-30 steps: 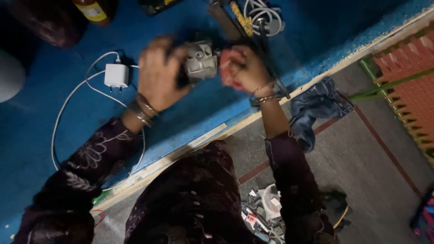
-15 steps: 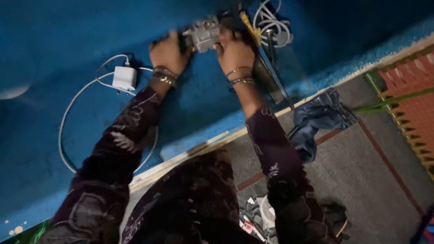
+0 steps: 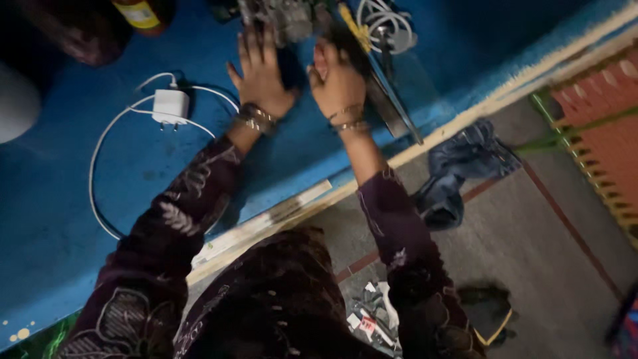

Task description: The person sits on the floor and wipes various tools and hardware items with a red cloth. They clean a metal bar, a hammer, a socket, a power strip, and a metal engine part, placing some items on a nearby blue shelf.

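Observation:
A grey metal machine part (image 3: 286, 16) lies at the far edge of the blue table (image 3: 80, 199), partly cut off by the top of the view. My left hand (image 3: 262, 73) lies flat with its fingers spread, and the fingertips touch the near side of the part. My right hand (image 3: 337, 83) is beside it, with fingers curled at the part's right end. Both wrists wear metal bangles. A long dark flat tool with a yellow handle (image 3: 382, 93) runs diagonally just right of my right hand.
A white charger (image 3: 171, 105) with a looping white cable lies left of my left hand. A coiled white cable (image 3: 385, 20), a yellow-labelled jar (image 3: 138, 12) and a dark rounded object (image 3: 73, 33) stand at the back. Blue denim cloth (image 3: 465, 169) lies on the grey floor near a red mat (image 3: 598, 133).
Both hands have moved the grey part away from me toward the back of the table. My left hand has flattened out, with its fingers now spread.

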